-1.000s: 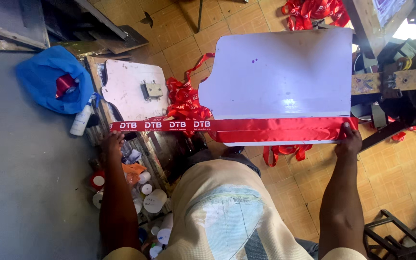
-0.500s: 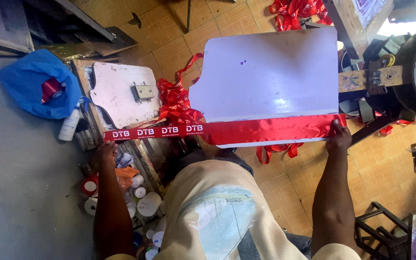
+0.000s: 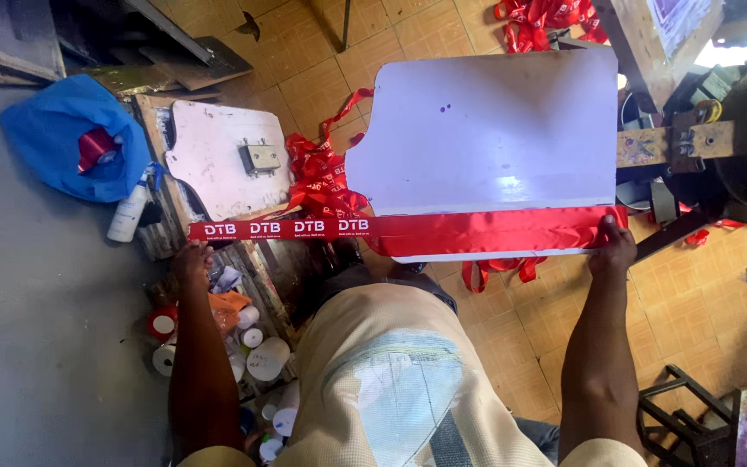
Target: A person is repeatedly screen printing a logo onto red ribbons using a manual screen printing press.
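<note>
A red ribbon (image 3: 477,230) with white print stretches across the near edge of a white flat board (image 3: 494,138). My left hand (image 3: 192,261) pinches the ribbon's left end, out past the board's edge. My right hand (image 3: 613,246) presses the ribbon's right end against the board's right corner. The ribbon is taut between both hands. More red ribbon (image 3: 317,177) lies bunched on the floor behind the board's left side, and loops of it hang under the board.
A second white board with a metal fitting (image 3: 222,156) lies on a wooden frame at left. A blue bag (image 3: 62,134) and a spray bottle (image 3: 127,212) sit on the grey surface. Several small pots (image 3: 261,359) cluster below. Dark machinery (image 3: 737,130) stands right.
The view has drifted slightly, so the board and ribbon sit a little lower and left in frame. Both hands keep the same hold on the ribbon's ends.
</note>
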